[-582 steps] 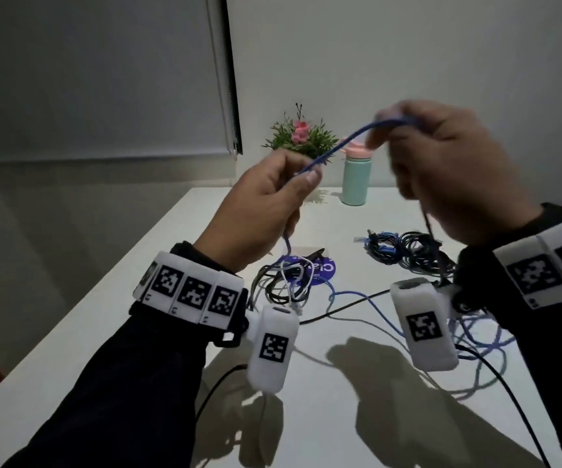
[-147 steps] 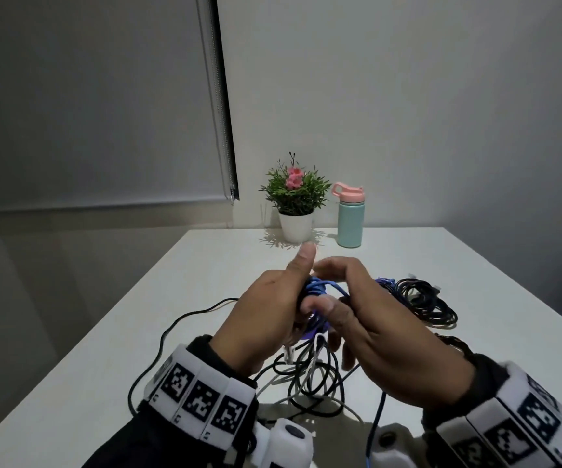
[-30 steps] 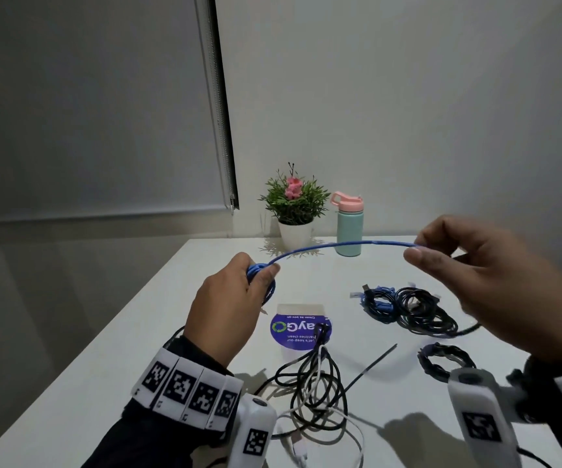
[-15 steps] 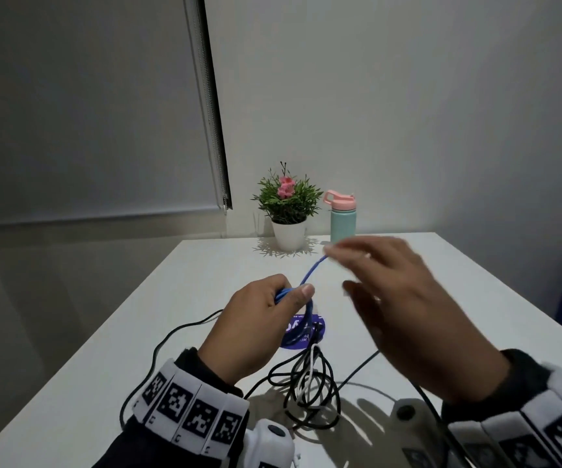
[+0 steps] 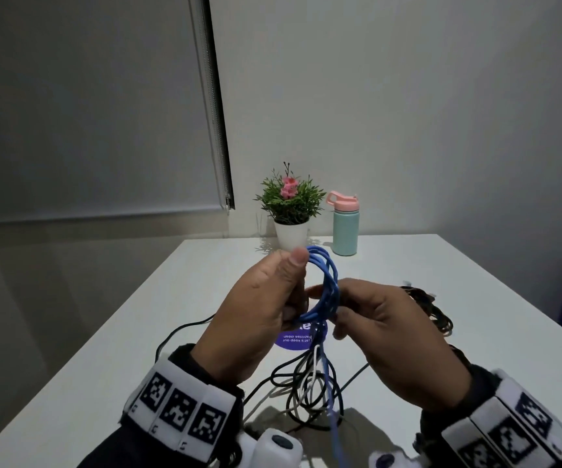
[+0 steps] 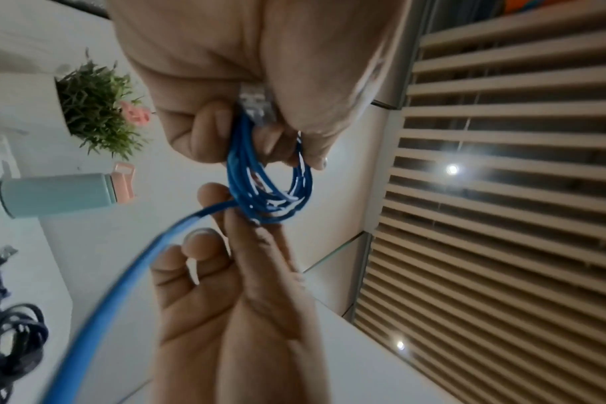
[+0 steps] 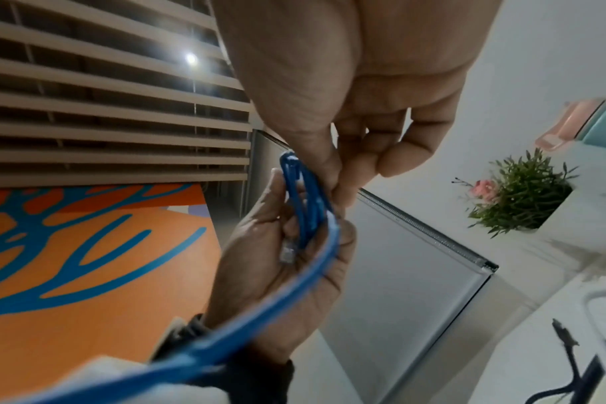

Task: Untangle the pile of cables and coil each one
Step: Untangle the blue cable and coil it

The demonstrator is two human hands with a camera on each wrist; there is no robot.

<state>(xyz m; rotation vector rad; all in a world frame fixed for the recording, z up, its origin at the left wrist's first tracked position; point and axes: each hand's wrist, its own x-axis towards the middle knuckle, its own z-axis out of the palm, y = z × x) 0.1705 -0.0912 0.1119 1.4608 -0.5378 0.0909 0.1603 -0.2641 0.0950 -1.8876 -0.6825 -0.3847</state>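
left wrist view alone shows blue cable (image 6: 260, 188) plug (image 6: 255, 105) inside hands (image 6: 225, 82).

The camera on my head looked forward and down over the white surface (image 5: 475, 298) toward the far wall, taking in both my hands from behind at arm's reach. The one on my left wrist sat close under my left hand (image 6: 253, 68), looking along it at the blue cable coil (image 6: 270, 188) and up to a slatted ceiling (image 6: 502, 191); its picture was turned sideways. The one on my right wrist looked along my right hand (image 7: 357, 82), equally near, tilted up at the same slats. All three shared the coil, the potted plant (image 5: 289, 201) and the mint bottle (image 5: 345, 231).
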